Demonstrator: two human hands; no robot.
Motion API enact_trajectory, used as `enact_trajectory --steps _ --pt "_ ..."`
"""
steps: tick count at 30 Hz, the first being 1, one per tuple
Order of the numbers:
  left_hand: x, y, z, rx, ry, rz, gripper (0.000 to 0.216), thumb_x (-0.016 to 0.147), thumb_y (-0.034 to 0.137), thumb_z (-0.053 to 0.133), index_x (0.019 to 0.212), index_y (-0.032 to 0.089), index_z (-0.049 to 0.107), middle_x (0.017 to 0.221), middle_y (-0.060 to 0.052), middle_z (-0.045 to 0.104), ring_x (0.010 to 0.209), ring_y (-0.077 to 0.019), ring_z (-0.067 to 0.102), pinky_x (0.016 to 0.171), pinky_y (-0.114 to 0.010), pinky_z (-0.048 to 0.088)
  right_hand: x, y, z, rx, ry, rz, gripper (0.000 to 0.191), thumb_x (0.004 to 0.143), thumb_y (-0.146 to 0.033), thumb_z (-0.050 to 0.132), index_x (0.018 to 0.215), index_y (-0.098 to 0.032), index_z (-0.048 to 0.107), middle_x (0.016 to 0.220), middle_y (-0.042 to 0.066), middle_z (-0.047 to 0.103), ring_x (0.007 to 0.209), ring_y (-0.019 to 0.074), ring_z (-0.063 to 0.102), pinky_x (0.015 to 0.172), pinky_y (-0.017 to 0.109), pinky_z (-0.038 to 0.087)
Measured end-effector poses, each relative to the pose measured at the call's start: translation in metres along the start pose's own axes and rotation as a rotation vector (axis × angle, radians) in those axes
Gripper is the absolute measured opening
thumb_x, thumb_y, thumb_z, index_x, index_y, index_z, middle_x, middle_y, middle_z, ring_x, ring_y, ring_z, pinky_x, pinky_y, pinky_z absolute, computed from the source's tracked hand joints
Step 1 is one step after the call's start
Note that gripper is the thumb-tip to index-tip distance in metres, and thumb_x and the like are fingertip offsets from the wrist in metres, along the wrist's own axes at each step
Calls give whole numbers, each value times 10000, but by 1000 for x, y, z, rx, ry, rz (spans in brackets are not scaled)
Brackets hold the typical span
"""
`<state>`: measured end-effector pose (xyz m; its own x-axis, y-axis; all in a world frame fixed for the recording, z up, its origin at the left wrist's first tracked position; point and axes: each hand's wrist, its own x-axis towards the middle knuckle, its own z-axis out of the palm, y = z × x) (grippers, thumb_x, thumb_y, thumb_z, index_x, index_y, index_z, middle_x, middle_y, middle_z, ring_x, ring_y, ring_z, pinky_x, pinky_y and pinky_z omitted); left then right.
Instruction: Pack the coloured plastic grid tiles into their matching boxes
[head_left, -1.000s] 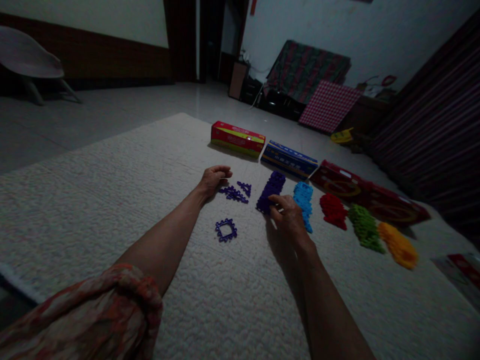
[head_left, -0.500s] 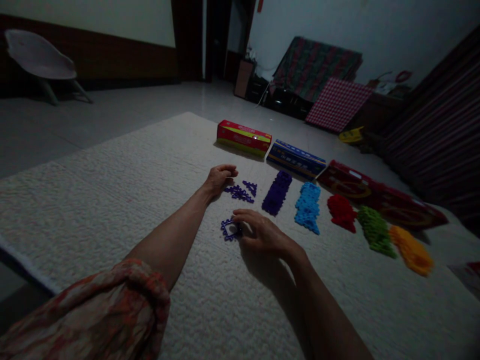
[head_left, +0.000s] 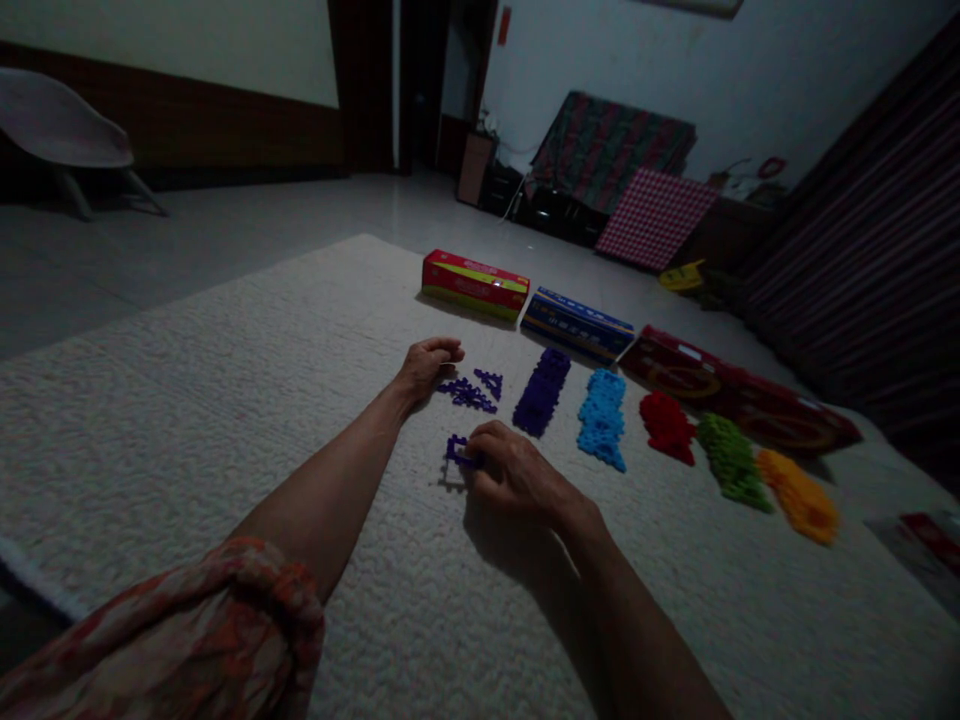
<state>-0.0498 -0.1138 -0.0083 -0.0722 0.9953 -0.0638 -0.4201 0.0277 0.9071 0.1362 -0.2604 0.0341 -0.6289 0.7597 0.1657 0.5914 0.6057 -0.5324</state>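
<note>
1. Between the thumb and fingers of the right hand [head_left: 521, 475], a purple square frame [head_left: 451, 450] is gripped by one side, just above the pale mat [head_left: 225, 430], its shadow beneath.
2. Ahead of the right hand and to its left, the left hand [head_left: 431, 365] rests with bent fingers; whether it grips anything, I cannot tell.
3. Just right of the left hand lie loose purple pieces [head_left: 469, 393], standing between it and the purple pile [head_left: 541, 393].
4. Rightward from that pile, past the right hand, run blue [head_left: 602, 420], red [head_left: 666, 427], green [head_left: 733, 463] and orange [head_left: 797, 495] piles, each apart.
5. Beyond both hands, a red-and-yellow box [head_left: 475, 285], a blue box [head_left: 576, 325] and dark red packaging [head_left: 739, 390] line up, blocking the far side of the piles.
6. Far left of the hands, a pale chair [head_left: 64, 120] stands off the mat.
</note>
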Motion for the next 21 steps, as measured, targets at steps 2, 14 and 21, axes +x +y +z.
enact_trajectory --steps 2,14,21 --pt "0 -1 0 1 1 -2 241 626 51 601 835 130 691 789 -72 706 736 -169 659 618 -274 528 0 5 -4 5 71 55 151 844 -126 490 891 -198 615 922 52 651 841 174 609 776 313 502" --pt "-1 2 2 0 18 -9 242 642 27 576 835 115 694 770 -78 703 713 -163 652 589 -261 521 -15 41 -31 -123 233 326 202 870 -198 455 1048 -207 550 804 25 634 711 185 595 674 304 435" --pt "-3 3 2 2 15 -13 241 656 24 569 838 118 695 780 -85 704 709 -165 646 591 -265 514 -20 55 -35 -227 222 345 244 842 -152 547 1061 -203 643 831 53 698 741 209 639 696 316 467"
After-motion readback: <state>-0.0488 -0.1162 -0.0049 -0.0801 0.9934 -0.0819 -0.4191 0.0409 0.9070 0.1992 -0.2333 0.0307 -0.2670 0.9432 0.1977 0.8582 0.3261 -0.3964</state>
